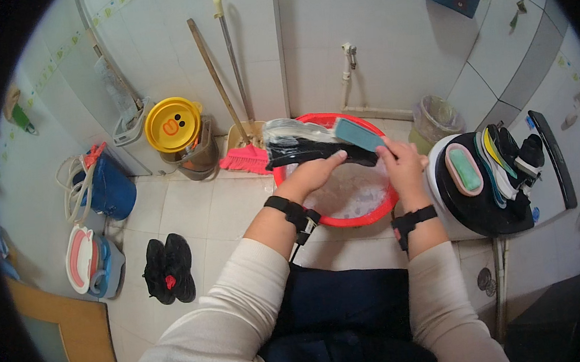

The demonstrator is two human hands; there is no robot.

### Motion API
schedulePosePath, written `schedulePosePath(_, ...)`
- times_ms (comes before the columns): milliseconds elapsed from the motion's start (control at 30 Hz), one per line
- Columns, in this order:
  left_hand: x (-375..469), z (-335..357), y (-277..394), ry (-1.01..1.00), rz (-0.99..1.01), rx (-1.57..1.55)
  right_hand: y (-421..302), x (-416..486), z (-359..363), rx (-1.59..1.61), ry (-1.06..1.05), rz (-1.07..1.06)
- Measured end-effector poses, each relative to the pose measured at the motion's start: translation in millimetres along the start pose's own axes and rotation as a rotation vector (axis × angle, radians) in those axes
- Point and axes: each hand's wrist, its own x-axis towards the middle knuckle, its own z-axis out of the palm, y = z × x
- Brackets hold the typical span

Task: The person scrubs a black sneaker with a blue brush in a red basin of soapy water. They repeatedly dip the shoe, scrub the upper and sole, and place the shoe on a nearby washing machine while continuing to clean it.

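Note:
Above a red plastic basin (346, 222), my left hand (312, 175) grips a black shoe (300, 150) lying on its side. White lather covers the shoe's pale sole. A blue-green scrubbing brush (360, 134) is held in my right hand (404, 165), its head against the shoe near the sole's right end. The bristles are hidden. Cloudy, foamy water (346, 192) fills the lower part of the basin under both hands.
On the right, a black lid (456, 212) bears a pink soap dish (463, 169) with green soap, several insoles (493, 167) and black shoes (529, 156). A pink broom (245, 159) stands left of the basin, a bin (434, 120) behind right. Black shoes (169, 270) lie on the floor.

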Motion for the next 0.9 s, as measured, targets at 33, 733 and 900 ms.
schedulePosePath(33, 2.0, -4.5, -1.3, -0.015, -0.051, -0.028, 1.8, 0.8, -2.2, -0.009, 0.018, -0.006)
schedulePosePath(733, -13.5, 1.4, 8.5, 0.082, 0.042, -0.15, 3.2, -7.2, 7.0, -0.027, -0.067, 0.057)
schedulePosePath(900, -1.1, -2.7, -1.3, 0.066, 0.042, -0.717, 20.7, 1.1, -1.5, 0.054, -0.057, 0.187)
